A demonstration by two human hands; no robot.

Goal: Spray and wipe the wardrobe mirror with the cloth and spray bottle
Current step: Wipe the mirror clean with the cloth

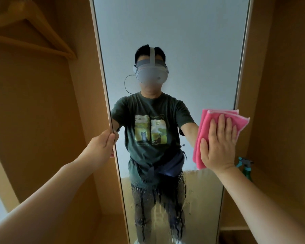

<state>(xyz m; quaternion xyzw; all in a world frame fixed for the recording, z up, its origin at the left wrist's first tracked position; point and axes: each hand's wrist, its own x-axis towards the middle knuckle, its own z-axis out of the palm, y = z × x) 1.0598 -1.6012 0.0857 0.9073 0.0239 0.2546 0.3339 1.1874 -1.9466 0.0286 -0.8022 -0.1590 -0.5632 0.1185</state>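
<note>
On mirror (183, 32), mid-height | wiping | right grip (220, 145) flat on cloth (202, 132) | left grip (102, 145) clasps mirror edge | next: drips (157, 199) below

Wooden coat hanger (30, 30) upper left, blurred, inside open compartment. Light wood panel (42, 120) behind it. Matching wood wall (280, 85) far right, low ledge (236, 228) at foot.

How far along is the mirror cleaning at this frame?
Spraying looks done: droplets and runs cover the lower mirror, and the bottle stands aside at right. In hand: the right hand presses the cloth on the glass; the left hand grips the mirror's edge. Left: wiping the wet lower part.
</note>
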